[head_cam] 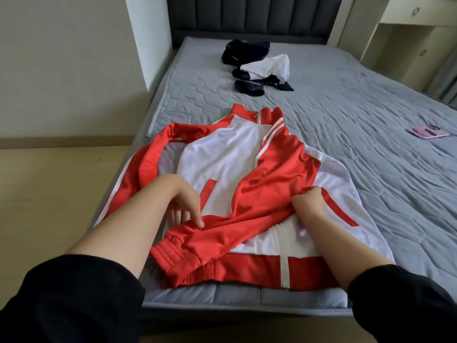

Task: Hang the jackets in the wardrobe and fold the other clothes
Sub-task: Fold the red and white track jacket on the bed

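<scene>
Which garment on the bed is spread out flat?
The red-and-white jacket at the near edge, its sleeve held by the left hand and right hand. The dark and white clothes farther up lie heaped.

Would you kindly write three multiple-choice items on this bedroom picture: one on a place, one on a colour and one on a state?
1. Where does the phone lie?
A. On the floor
B. On the bed, to the right of the jacket
C. On top of the dark clothes

2. What colours is the jacket?
A. Red and white
B. Blue and grey
C. All black

3. What is the right hand doing?
A. Hanging idle
B. Pinching the jacket
C. Holding the phone

Answers:
1 B, as the phone rests on the grey cover right of the jacket.
2 A, as it has red sleeves and white panels.
3 B, as its fingers bunch red fabric.
</scene>
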A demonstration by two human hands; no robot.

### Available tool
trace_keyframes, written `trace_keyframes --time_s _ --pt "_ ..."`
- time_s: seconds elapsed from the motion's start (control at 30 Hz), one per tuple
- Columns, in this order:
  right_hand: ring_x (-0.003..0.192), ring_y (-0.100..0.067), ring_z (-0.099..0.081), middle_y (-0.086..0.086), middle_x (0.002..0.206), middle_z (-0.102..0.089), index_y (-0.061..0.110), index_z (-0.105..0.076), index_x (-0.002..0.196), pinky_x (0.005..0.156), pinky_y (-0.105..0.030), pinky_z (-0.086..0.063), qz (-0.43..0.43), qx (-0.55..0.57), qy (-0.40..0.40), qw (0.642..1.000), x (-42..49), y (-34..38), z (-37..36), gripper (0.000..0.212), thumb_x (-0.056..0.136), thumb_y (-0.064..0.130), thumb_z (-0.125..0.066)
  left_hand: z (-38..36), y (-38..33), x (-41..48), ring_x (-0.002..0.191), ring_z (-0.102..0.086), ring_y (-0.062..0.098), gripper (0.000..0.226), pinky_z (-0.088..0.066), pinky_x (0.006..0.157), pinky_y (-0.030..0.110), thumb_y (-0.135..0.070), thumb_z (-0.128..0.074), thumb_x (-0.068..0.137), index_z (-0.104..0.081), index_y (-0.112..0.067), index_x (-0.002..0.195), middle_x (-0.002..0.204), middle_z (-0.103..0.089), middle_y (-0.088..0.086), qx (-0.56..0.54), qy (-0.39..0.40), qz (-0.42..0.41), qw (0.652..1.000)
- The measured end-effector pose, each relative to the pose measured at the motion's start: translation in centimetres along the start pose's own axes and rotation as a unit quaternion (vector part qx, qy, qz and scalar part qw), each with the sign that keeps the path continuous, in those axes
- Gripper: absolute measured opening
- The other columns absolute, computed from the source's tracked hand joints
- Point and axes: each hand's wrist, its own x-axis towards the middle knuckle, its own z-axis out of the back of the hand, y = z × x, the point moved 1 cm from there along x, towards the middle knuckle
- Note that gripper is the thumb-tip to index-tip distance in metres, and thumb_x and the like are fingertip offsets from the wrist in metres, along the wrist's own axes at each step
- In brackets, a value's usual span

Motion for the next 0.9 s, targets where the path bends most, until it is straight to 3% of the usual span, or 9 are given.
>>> trace_keyframes --time_s 0.1,0.2,0.3,0.37,0.43,0.53,0.67,0.8,0.9 --pt "0.105 -0.035 -0.052 -0.018 0.124 -0.047 0.002 -0.043 0.121 0.078 -0.032 -0.036 0.008 -0.013 -0.013 1.0 0.1 0.1 -0.3 0.043 0.08 0.009 -0.053 0.7 -2.5 0.5 0.055 -0.062 0.015 0.046 -0.05 0.059 0.021 -0.055 -0.055 0.086 -0.062 -0.009 0.087 0.071 -0.065 0.006 -0.013 -0.136 -0.046 0.99" --pt "0.096 -0.028 -0.053 -0.012 0.118 -0.048 0.005 -0.046 0.119 0.076 -0.028 -0.036 0.002 0.054 -0.023 0.998 1.3 0.1 -0.7 0.041 0.082 0.017 -0.056 0.9 -5.9 1.8 0.063 -0.065 0.015 0.064 -0.049 0.057 0.023 -0.068 -0.05 0.081 -0.062 -0.007 0.097 0.074 -0.067 0.003 -0.082 -0.217 -0.114 0.966" --pt "0.066 -0.018 -0.05 -0.006 0.083 -0.051 0.011 -0.05 0.088 0.056 -0.024 -0.04 -0.007 0.157 -0.009 0.988 3.4 0.0 -0.7 0.013 0.082 0.02 -0.056 1.0 -8.4 4.1 0.077 -0.06 0.021 0.057 -0.043 0.064 0.026 -0.059 -0.06 0.08 -0.062 -0.006 0.1 0.092 -0.065 0.008 -0.158 -0.323 -0.159 0.92" --pt "0.054 -0.016 -0.04 -0.004 0.067 -0.044 0.014 -0.044 0.069 0.046 -0.023 -0.036 -0.033 0.201 0.007 0.979 5.4 0.0 -0.4 0.018 0.084 0.019 -0.053 1.1 -9.3 5.6 0.089 -0.061 0.024 0.044 -0.045 0.073 0.028 -0.041 -0.066 0.082 -0.065 -0.003 0.104 0.103 -0.065 0.01 -0.227 -0.351 -0.169 0.893" --pt "0.059 -0.017 -0.049 -0.003 0.072 -0.051 0.016 -0.051 0.072 0.055 -0.026 -0.044 -0.055 0.226 0.035 0.972 7.3 0.4 0.0 0.017 0.088 0.023 -0.053 1.4 -9.5 7.0 0.095 -0.063 0.028 0.033 -0.048 0.079 0.031 -0.026 -0.067 0.081 -0.067 -0.001 0.102 0.098 -0.067 0.012 -0.294 -0.354 -0.162 0.873" --pt "0.078 -0.02 -0.063 -0.001 0.085 -0.066 0.015 -0.064 0.098 0.078 -0.035 -0.053 -0.085 0.296 0.076 0.948 10.1 1.4 -0.2 0.021 0.084 0.031 -0.06 1.9 -9.1 8.3 0.093 -0.063 0.029 0.028 -0.047 0.079 0.03 -0.018 -0.068 0.081 -0.068 0.001 0.101 0.093 -0.066 0.013 -0.361 -0.354 -0.151 0.849" --pt "0.081 -0.02 -0.061 0.004 0.09 -0.068 0.019 -0.063 0.094 0.08 -0.04 -0.044 -0.123 0.315 0.093 0.937 13.2 2.6 0.4 0.031 0.079 0.046 -0.065 2.6 -8.7 10.0 0.099 -0.062 0.029 0.026 -0.049 0.093 0.036 -0.012 -0.069 0.081 -0.068 -0.001 0.104 0.104 -0.067 0.014 -0.444 -0.325 -0.172 0.817" --pt "0.091 -0.023 -0.065 -0.003 0.105 -0.069 0.016 -0.071 0.105 0.077 -0.047 -0.049 -0.138 0.303 0.148 0.931 16.0 2.8 1.7 0.047 0.066 0.04 -0.08 2.6 -9.2 10.9 0.087 -0.064 0.023 0.021 -0.051 0.083 0.03 -0.011 -0.071 0.078 -0.069 -0.013 0.098 0.093 -0.069 0.006 -0.475 -0.313 -0.198 0.798" --pt "0.122 -0.029 -0.052 -0.017 0.133 -0.053 0.006 -0.049 0.133 0.095 -0.043 -0.044 -0.126 0.4 0.121 0.9 16.9 2.9 1.6 0.052 0.097 0.043 -0.043 2.2 -9.5 11.2 0.079 -0.061 0.015 0.025 -0.045 0.076 0.023 -0.014 -0.075 0.074 -0.07 -0.017 0.098 0.083 -0.066 -0.003 -0.433 -0.35 -0.207 0.804"
